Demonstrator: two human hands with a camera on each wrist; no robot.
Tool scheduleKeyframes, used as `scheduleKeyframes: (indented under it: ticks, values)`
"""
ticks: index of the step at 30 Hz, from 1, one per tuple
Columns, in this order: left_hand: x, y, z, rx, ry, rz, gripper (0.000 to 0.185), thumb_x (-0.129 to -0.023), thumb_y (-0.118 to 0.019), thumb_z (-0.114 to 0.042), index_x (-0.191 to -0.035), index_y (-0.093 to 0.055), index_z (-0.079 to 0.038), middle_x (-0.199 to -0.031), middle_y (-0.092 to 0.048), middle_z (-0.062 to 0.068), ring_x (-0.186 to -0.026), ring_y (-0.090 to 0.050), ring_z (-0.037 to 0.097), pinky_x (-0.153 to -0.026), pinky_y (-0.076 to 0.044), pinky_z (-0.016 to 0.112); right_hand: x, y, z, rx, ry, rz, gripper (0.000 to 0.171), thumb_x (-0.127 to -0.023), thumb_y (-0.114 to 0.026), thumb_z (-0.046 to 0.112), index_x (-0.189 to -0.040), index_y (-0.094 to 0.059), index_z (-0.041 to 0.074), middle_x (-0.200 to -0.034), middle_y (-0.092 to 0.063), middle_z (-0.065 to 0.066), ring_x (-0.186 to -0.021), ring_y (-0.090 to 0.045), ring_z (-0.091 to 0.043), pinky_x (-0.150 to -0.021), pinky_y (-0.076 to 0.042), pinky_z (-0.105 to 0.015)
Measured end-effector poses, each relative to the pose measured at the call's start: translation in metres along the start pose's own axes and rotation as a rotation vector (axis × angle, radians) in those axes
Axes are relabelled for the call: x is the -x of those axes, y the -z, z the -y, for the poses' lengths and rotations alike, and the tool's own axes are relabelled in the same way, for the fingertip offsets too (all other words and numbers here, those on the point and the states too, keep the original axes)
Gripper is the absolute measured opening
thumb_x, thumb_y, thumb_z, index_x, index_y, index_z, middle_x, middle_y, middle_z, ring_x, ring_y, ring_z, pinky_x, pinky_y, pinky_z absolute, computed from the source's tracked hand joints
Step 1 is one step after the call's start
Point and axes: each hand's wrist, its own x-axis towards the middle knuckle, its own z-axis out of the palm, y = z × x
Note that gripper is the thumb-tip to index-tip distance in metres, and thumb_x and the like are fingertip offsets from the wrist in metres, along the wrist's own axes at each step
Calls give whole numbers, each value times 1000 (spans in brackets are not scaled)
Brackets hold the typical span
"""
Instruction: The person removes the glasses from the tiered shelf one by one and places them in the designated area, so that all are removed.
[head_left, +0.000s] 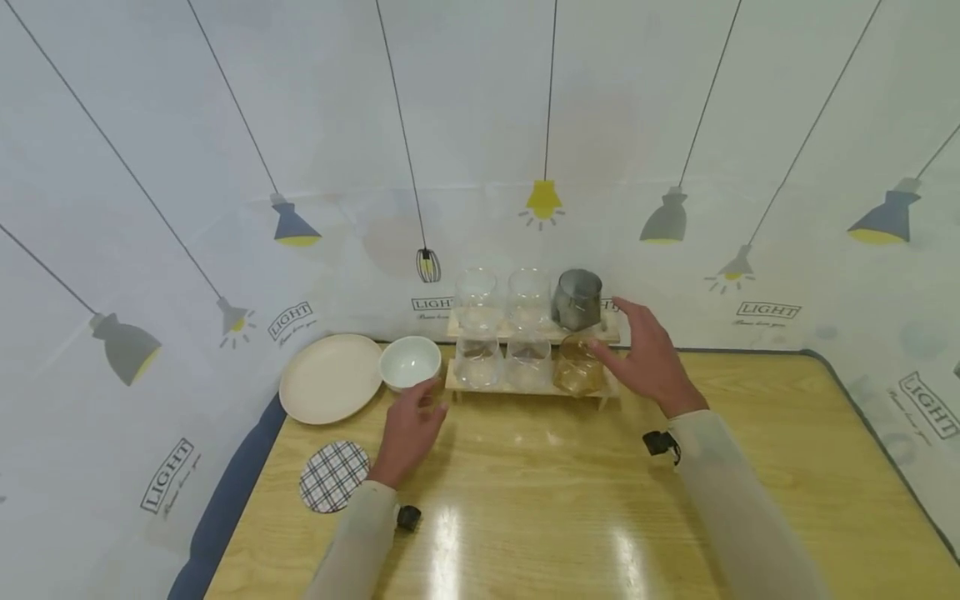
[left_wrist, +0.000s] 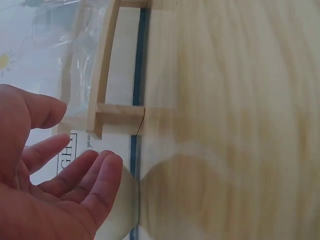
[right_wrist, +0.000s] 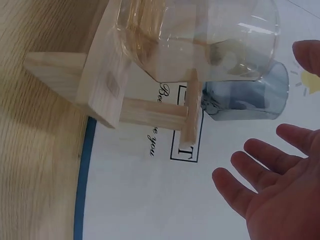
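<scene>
Head view shows us both hands out over the pale wooden desk [head_left: 570, 500]. Our right hand [head_left: 651, 358] hangs released, fingers spread and grasping nothing, just beside the right end of the two-tier light wooden rack [head_left: 525, 385]; its fingertips are near the smoky grey glass cup [head_left: 577, 298] on the upper tier and the amber-tinted glass cup [head_left: 577, 367] below it. From the right wrist view we cannot tell whether a finger touches either cup; there looks to be a gap.

Our left hand [head_left: 408, 429] lies relaxed on the desk, holding nothing, close to the small white ceramic bowl [head_left: 409, 361] and near the rack's left end. Four clear glass cups fill the other rack places.

To do this well, we judge that the right hand should close round one cup's body from the side, thumb opposite fingers, and lift it straight off the shelf without knocking its neighbour; the glass looks slippery and the rack light, so steadying the rack with the left hand would help.
</scene>
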Motion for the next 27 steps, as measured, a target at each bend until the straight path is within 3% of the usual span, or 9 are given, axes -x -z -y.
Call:
scheduleKeyframes:
  ticks: [9, 14, 21, 27]
  values:
    - [-9, -16, 1, 138, 78, 41, 45, -104, -69, -23, -148, -60, -19, -142, -68, 12, -123, -72, 29, -102, -63, 43, -27, -10, -6, -149, -64, 16, 92, -101, -63, 58, -168, -21, 11, -169, -35, -22, -153, -37, -43, -117, -43, -67]
    - [-16, -21, -1, 197, 110, 60, 40, -105, -68, -21, -144, -62, -15, -142, -66, 15, -125, -70, 33, -100, -64, 41, -42, -13, -6, -207, -81, 21, 93, -100, -66, 55, -168, -21, 11, -164, -41, -25, -151, -41, -42, -119, -45, -64]
    - [-31, -27, 1, 276, 254, 55, 36, -107, -63, -26, -142, -65, -17, -140, -69, 12, -114, -72, 24, -92, -66, 34, -56, -17, -7, -269, -128, 70, 96, -97, -70, 58, -169, -20, 16, -162, -42, -25, -148, -46, -44, -118, -47, -63]
    - [-40, -28, 0, 290, 291, 41, 37, -106, -63, -23, -142, -66, -16, -134, -72, 14, -106, -74, 21, -89, -66, 31, -61, -17, -10, -319, -145, 90, 97, -96, -72, 57, -168, -22, 18, -163, -41, -24, -147, -46, -46, -116, -47, -65]
